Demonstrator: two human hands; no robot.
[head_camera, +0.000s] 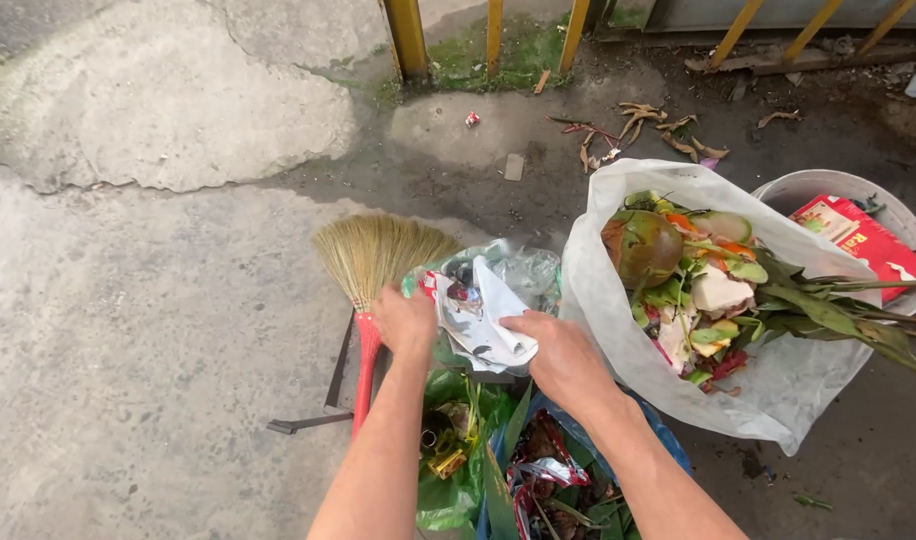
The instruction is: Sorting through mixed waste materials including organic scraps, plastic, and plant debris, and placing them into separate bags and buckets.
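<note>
Crumpled paper wad [483,318] held over green bag [456,470], left hand [405,322] and right hand [556,352] both closed gripping it; looks like mid-gathering, next needs a firm hold. Broom [370,270] just beside. White bag [618,330] full of leaves and scraps; bucket [848,190] holds red packaging

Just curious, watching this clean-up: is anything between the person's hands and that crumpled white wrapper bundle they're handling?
Nothing visible. Both the left hand and the right hand already touch the crumpled white wrapper bundle, one on each side. The broom lies just left of the left hand, off to the side.
</note>
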